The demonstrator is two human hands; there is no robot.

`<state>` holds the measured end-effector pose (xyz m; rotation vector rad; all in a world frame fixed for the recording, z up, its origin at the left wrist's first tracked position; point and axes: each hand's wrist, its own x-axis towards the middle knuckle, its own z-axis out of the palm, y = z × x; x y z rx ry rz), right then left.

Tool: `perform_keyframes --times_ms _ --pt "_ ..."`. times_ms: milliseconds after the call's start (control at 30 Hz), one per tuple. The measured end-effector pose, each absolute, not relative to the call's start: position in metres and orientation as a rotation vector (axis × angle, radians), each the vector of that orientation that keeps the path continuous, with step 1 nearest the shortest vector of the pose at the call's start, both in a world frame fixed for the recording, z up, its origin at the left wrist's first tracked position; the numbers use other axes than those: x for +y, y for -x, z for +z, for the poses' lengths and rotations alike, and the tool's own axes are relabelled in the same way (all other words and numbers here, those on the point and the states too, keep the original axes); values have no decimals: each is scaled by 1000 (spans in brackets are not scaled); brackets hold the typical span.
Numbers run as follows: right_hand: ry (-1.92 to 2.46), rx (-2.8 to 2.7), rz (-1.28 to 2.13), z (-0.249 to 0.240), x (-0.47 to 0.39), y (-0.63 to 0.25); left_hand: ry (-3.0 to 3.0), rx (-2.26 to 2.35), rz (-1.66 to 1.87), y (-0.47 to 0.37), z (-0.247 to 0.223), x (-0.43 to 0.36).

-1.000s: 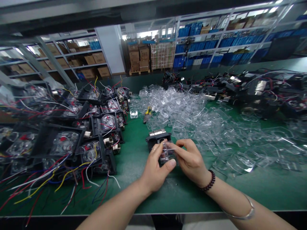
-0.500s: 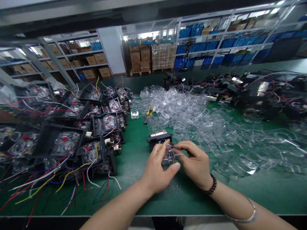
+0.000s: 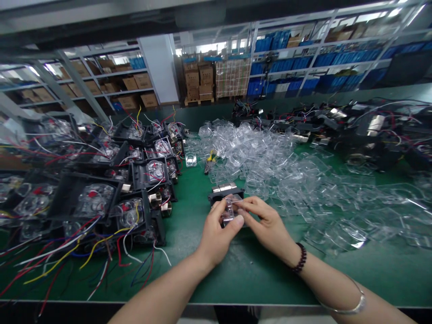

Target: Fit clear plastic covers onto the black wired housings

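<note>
While your left hand (image 3: 218, 231) and right hand (image 3: 265, 222) pinch a clear piece (image 3: 229, 213) at the black box's (image 3: 225, 194) near side, apparently to steady it, similar pieces (image 3: 283, 164) lie heaped beyond and right of that box, presumably for easy reach.

Cover (image 3: 229, 213): clear glossy plastic, tilted, held between left fingers (image 3: 218, 209) and thumb (image 3: 234, 225); right edge pinched in right fingers (image 3: 251, 206). Housing (image 3: 219, 195): black, just beyond left fingers, partly hidden by them; silver fitting (image 3: 224, 186) along far side. Contact with cover unclear.
</note>
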<state>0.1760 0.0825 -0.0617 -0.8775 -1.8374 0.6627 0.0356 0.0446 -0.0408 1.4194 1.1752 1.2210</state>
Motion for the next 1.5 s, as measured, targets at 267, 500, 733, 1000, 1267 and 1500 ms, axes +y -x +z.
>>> perform_keyframes --times_ms 267,500,733,1000,1267,1500 --pt "944 -1581 659 -60 83 -179 -1593 1301 1147 -38 -38 45" --pt "1056 -1483 867 -58 85 -176 -1555 1335 1101 -39 -36 45" --pt "1029 -1441 1009 -56 86 -175 -1577 1318 1126 -40 -36 46" --pt "1056 -1463 871 -56 84 -173 -1567 1327 1115 -39 -35 45" --pt "979 -1659 586 -58 79 -175 -1546 1261 1085 -40 -34 45" --pt "1021 -1580 879 -54 83 -176 -1616 1272 1146 -38 -40 44"
